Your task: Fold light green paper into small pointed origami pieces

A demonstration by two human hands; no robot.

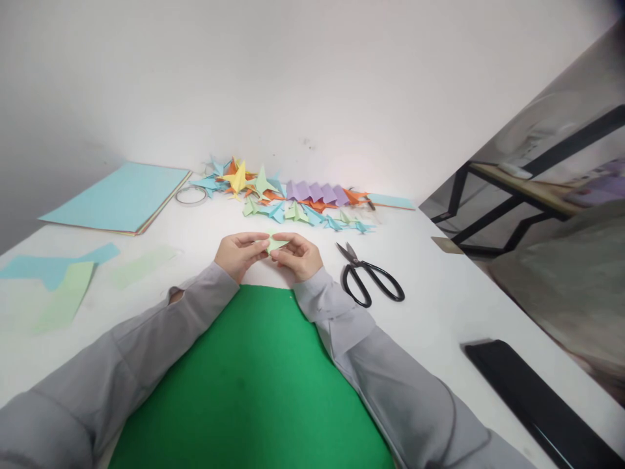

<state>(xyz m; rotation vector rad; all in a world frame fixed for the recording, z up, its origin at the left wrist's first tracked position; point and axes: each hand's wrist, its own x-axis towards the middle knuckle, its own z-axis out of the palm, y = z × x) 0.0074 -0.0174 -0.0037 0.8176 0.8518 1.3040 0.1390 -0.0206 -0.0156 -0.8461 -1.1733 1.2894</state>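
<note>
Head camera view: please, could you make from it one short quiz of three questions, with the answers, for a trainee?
1. True or false: the scissors lie nearer to the left hand than to the right hand.

2. Which colour is the small folded paper that both hands hold?
A) purple
B) light green
C) orange

3. Fill in the missing word: the stack of large sheets has a light ____ sheet on top.

Key: 1 false; 2 B; 3 blue.

White table [420, 286] holding scissors [361, 265], paper stack [117, 198], folded paper shapes [293, 202]
</note>
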